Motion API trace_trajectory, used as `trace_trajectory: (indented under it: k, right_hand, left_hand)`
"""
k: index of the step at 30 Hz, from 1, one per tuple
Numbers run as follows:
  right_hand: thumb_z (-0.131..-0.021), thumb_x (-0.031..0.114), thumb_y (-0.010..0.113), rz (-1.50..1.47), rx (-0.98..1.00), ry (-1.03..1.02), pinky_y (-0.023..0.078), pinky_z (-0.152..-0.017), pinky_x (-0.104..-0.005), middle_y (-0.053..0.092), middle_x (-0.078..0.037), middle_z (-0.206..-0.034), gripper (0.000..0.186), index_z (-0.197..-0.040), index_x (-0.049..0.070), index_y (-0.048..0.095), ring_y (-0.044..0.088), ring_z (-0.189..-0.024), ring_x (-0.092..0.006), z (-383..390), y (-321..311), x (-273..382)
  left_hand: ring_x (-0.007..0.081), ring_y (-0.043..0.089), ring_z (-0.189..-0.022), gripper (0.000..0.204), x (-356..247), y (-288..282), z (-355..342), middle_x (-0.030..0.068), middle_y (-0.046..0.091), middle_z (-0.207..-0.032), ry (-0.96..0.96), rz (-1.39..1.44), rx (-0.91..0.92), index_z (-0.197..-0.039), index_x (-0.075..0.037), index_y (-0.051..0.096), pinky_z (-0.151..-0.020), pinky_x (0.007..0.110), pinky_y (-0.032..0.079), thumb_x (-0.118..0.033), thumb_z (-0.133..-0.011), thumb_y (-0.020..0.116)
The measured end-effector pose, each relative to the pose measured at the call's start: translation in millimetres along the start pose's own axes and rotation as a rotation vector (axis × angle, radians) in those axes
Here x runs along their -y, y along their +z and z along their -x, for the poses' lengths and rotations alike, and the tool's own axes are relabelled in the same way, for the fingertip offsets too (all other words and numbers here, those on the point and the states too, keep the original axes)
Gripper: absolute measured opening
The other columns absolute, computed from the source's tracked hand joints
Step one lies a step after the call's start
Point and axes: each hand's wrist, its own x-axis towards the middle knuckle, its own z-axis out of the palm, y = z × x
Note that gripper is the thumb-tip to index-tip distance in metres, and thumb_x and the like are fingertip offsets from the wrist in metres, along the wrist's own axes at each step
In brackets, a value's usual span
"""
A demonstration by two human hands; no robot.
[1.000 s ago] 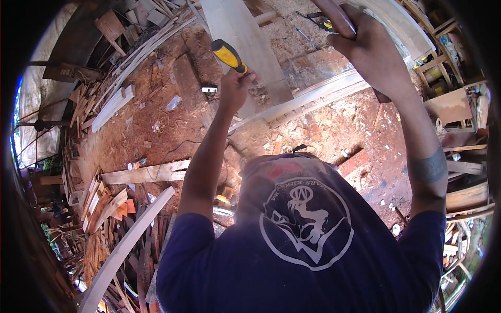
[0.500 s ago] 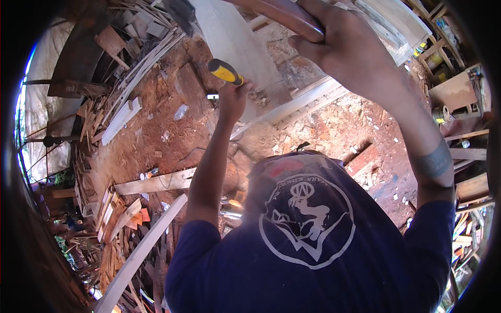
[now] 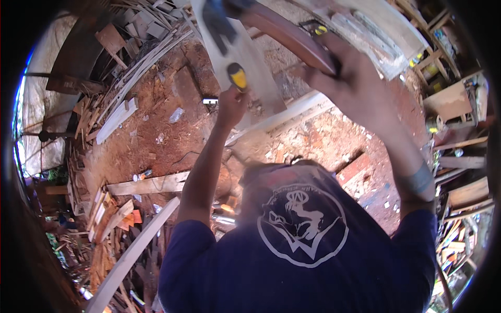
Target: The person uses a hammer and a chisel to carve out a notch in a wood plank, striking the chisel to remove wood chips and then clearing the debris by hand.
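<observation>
My left hand (image 3: pixel 232 108) is closed round the lower part of a chisel (image 3: pixel 238 78) with a yellow and black handle. The chisel's blade is hidden beneath the hand, over a pale wooden board (image 3: pixel 263 73). My right hand (image 3: pixel 360 86), smeared by motion, is wrapped round the end of a hammer's brown wooden handle. The hammer (image 3: pixel 292 39) is raised, its dark head blurred at the top, just above the chisel's butt and apart from it in the picture.
A long pale beam (image 3: pixel 297 112) lies across the reddish, chip-strewn ground. Planks (image 3: pixel 138 221) and scrap wood pile up at the left. A large board (image 3: pixel 373 31) lies at the upper right, and wooden pieces (image 3: pixel 451 101) stack along the right side.
The hammer's head has swung rightward and nearer the chisel, with my right hand slightly lower. The chisel's handle, leaning left before, now stands more upright in my left hand.
</observation>
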Motion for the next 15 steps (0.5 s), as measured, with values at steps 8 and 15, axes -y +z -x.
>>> trace_trajectory:
  k: [8,15]
  right_hand:
    - [-0.086,0.004,0.058,-0.395,-0.210,0.582,0.039,-0.054,-0.0250,0.052,0.003,-0.072,0.010,-0.095,0.004,0.057,0.046,-0.057,-0.0054,34.7,55.3,-0.2]
    - [-0.089,0.002,0.057,-0.307,-0.950,0.852,0.036,-0.044,-0.0234,0.051,0.000,-0.067,0.011,-0.100,0.004,0.056,0.045,-0.048,-0.0070,121.3,145.1,55.1]
  left_hand:
    - [0.0199,0.070,-0.062,0.015,-32.1,7.8,-16.8,0.0078,0.066,-0.073,0.173,0.145,0.260,-0.106,-0.004,0.058,-0.055,0.037,0.054,-0.003,-0.092,0.062]
    - [0.0313,0.061,-0.068,0.015,-42.3,9.1,15.7,0.0085,0.060,-0.070,0.593,0.072,0.530,-0.084,-0.010,0.064,-0.063,0.045,0.047,-0.012,-0.073,0.074]
